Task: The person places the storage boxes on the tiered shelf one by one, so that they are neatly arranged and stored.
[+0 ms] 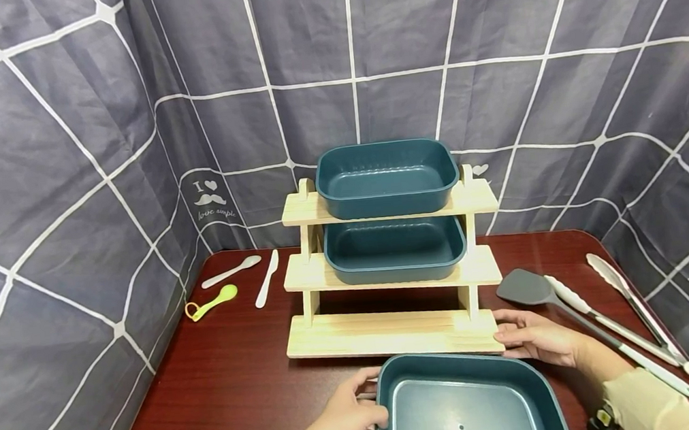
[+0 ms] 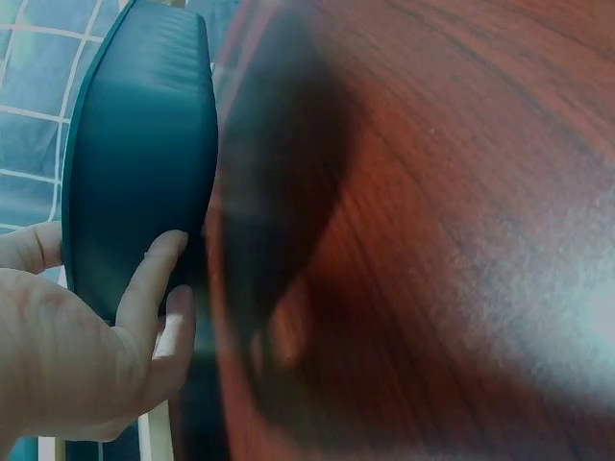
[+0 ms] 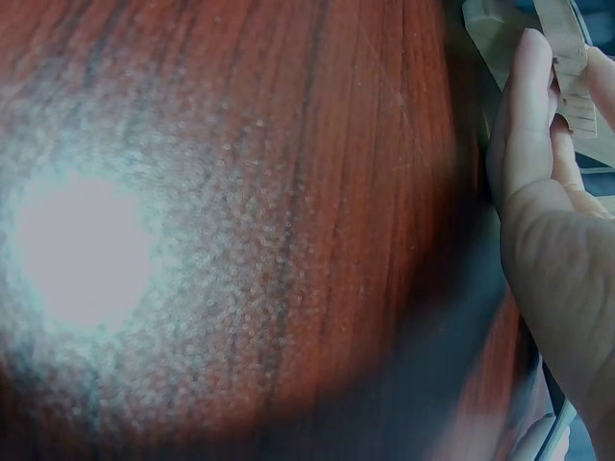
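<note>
My left hand grips the left wall of a dark teal plastic bin at the front, thumb over the rim and fingers outside. In the left wrist view, the bin's outer side appears tilted above the table. My right hand holds the right end of the bottom step of a three-tier wooden shelf. The right wrist view has its fingers on both sides of the board end. Similar teal bins stand on the top tier and middle tier; the bottom step is bare.
At left on the dark red table lie a white spoon, a white knife and a yellow-green measuring spoon. A grey spatula and tongs lie at right. Grey checked curtain surrounds the table.
</note>
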A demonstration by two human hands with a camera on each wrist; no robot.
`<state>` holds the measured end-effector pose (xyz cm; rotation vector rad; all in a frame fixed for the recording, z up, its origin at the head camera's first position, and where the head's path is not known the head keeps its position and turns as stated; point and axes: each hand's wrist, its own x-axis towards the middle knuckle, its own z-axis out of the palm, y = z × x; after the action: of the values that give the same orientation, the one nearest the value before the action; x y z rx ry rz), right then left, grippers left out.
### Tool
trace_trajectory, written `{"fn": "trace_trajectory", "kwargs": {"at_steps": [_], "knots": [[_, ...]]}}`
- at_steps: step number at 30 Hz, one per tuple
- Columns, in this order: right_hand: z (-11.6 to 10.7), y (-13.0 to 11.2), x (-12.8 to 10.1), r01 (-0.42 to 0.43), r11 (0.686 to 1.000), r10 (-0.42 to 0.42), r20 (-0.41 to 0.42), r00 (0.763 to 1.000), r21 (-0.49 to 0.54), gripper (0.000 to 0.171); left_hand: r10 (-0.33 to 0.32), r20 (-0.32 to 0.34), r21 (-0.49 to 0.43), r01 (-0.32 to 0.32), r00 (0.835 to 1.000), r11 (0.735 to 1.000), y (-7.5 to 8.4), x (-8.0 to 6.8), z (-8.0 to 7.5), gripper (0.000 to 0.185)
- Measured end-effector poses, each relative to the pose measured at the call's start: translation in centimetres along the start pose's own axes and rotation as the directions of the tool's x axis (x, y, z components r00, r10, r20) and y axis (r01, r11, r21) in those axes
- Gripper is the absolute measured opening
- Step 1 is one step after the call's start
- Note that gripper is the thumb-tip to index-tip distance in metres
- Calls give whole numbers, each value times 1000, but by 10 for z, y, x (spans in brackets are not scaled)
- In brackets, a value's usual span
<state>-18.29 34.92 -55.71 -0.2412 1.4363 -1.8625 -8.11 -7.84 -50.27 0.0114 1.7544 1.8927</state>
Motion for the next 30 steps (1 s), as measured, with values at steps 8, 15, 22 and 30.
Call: {"fn": "trace_trajectory", "kwargs": {"at_steps": [8, 15, 22, 30], "knots": [[-1, 1, 2, 11, 1000, -12, 25, 1000, 14, 39, -3, -8, -9, 3, 1000, 1000, 9, -4, -13, 76], [-2, 1, 3, 18, 1000, -19, 34, 999, 16, 39, 24, -34, 13, -24, 999, 1000, 14, -8, -28, 78], [-2, 1, 2, 15, 1000, -15, 31, 999, 8, 38, 53, -47, 36, -52, 997, 998, 20, -9, -43, 81], [0, 1, 2, 10, 1000, -10, 33, 999, 17, 38, 98, -89, 88, -90, 991, 992, 32, -6, -55, 77]]}}
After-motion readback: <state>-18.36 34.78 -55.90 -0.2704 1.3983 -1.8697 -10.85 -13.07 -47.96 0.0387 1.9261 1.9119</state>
